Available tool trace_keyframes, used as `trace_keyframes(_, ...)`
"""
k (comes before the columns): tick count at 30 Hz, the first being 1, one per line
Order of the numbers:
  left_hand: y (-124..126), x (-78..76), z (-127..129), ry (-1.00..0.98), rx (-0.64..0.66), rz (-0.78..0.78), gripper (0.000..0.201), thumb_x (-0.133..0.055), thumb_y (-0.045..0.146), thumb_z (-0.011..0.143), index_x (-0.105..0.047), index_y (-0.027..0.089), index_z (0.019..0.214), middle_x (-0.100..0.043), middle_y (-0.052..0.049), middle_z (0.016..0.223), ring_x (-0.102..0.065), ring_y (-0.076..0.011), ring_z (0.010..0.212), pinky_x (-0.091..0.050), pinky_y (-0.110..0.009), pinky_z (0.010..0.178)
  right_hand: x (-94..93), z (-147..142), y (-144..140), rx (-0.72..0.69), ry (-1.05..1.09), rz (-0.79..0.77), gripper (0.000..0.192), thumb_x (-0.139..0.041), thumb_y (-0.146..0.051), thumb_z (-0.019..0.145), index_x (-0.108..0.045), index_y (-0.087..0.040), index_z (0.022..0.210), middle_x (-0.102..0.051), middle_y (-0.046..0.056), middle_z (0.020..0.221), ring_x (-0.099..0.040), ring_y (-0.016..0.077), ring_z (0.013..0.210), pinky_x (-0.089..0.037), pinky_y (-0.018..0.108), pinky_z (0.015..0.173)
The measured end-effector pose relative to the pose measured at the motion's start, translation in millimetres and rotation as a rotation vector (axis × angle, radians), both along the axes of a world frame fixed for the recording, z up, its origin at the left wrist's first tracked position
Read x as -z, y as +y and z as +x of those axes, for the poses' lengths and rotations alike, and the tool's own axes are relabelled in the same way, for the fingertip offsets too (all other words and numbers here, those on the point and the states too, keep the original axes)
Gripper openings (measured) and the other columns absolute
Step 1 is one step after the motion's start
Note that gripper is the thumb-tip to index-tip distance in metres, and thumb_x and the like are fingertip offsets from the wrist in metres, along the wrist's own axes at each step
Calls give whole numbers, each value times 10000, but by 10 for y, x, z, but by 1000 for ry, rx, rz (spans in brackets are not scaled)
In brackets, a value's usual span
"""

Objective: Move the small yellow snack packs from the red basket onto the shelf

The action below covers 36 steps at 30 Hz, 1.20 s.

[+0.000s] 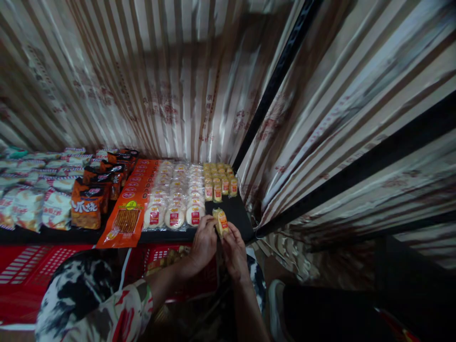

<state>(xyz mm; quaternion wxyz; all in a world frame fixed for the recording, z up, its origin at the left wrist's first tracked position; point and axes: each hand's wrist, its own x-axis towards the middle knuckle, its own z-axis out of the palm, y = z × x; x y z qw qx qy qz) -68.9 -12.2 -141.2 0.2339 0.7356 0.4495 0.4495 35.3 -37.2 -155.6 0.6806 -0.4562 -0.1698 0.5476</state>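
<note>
Two hands, one yellow packet

Two hands meet at the shelf's point(238, 213) front edge: left hand point(204, 242) and right hand point(233, 249) both grip closed on one small yellow snack packet point(221, 221) with a red label, just before three rows of round white cakes point(174, 194).

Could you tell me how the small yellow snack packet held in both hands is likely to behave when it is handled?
The yellow snack packet looks small and pinched easily between the left hand and right hand, so it is probably light. Its glossy wrapper may be a little slippery. Matching packets stand upright in rows on the shelf, so it could tip if nudged.
</note>
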Motion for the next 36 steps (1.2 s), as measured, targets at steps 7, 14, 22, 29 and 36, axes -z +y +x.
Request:
trace_keyframes(7, 107, 100, 185, -86, -17, -106, 362, -380, 0, 711, -560, 153, 985, -564, -81, 1014, -530, -188, 994, -466, -383, 924, 105, 113, 122, 64, -259, 21, 424, -754, -313, 596, -575, -215, 967, -670, 20, 972, -631, 180, 926, -464, 345, 892)
trace_keyframes(14, 217, 177, 305, -46, -76, -324, 308, -440, 11, 673, -576, 159, 907, -585, -56, 931, -549, -180, 928, -464, -363, 887, 258, 245, 219, 30, -688, -20, 373, -669, -340, 659, -568, -202, 991, -660, 63, 985, -619, 192, 896, -482, 356, 831)
trace_keyframes(22, 274, 138, 373, -1, -95, -430, 312, -483, 37, 684, -610, 132, 953, -619, -86, 982, -561, -194, 964, -448, -349, 910, 137, 323, 255, -7, -1292, -194, 379, -558, -299, 695, -621, -201, 1056, -693, 56, 932, -582, 216, 839, -442, 344, 775)
trace_keyframes(29, 353, 49, 413, 57, -118, -503, 302, -441, 64, 741, -646, 148, 946, -638, -91, 965, -576, -194, 946, -459, -325, 879, 73, 328, 354, -78, -1254, -255, 402, -554, -419, 719, -620, -175, 1032, -683, 46, 851, -562, 147, 583, -435, 273, 610)
trace_keyframes(36, 406, 32, 478, 49, -120, -528, 313, -410, 61, 753, -637, 150, 949, -638, -97, 979, -585, -190, 943, -462, -319, 883, 27, 344, 425, -89, -1410, -345, 312, -550, -388, 754, -607, -181, 979, -668, 83, 887, -625, 198, 751, -433, 279, 659)
